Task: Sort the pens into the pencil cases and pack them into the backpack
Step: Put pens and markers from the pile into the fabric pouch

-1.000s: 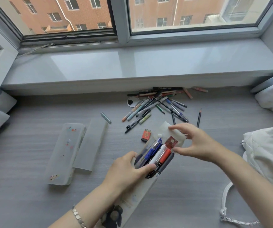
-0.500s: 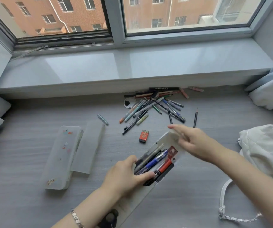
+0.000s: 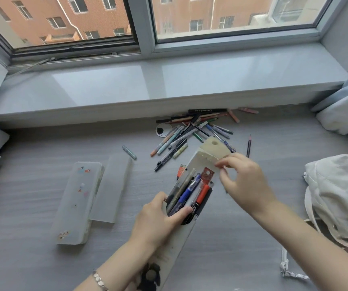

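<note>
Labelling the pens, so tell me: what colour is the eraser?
Orange-red eraser, mostly hidden, head view.

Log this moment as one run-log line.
left hand: grips pencil case with pens | right hand: pinches flap | backpack: unpacked

1. Both forearms are bare as far as the bottom edge of the view; no sleeve shows on either one.
2. The left wrist wears a bracelet (image 3: 100, 280) of small silver-coloured links, lying close against the wrist.
3. The left hand (image 3: 158, 221) shows no ring on the fingers that can be seen.
4. The right hand (image 3: 245, 183) is slightly blurred; no ring or watch can be made out on it or on its wrist.
5. Fingernails look short and unpainted, though small in view.
</note>
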`<state>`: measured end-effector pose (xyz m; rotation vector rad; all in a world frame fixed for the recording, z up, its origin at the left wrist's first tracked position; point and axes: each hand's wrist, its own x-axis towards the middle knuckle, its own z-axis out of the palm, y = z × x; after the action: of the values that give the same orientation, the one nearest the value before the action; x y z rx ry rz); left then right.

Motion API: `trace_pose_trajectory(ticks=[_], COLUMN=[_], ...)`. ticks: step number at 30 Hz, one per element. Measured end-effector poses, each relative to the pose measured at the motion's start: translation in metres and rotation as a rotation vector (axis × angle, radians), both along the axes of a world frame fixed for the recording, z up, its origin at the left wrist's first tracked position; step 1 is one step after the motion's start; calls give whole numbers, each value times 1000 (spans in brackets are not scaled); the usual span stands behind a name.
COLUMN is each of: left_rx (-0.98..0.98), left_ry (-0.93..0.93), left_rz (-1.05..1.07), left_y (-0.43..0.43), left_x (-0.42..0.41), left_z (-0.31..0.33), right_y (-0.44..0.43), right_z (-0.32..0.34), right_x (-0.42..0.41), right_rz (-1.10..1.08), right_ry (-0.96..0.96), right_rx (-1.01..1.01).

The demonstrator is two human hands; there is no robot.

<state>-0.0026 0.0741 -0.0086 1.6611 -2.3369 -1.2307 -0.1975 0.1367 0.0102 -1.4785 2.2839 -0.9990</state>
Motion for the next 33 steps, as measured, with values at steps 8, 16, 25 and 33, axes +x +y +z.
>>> trace_pose_trajectory(ticks=[8, 16, 25, 33], left_rx=[-96, -213, -188, -228], left_ry=[78, 90, 15, 15], left_rz=[-60, -29, -60, -70], left_y=[0, 6, 10, 9], left_x=[6, 2, -5, -6], left_z=[-5, 2, 3, 10], right_y=[-9, -17, -21, -25], right_z=[3, 14, 18, 13], right_x=[23, 23, 4, 15], right_rz=[117, 42, 52, -33], right_ry=[162, -218, -491, -428], right_rx=[178, 387, 431, 236])
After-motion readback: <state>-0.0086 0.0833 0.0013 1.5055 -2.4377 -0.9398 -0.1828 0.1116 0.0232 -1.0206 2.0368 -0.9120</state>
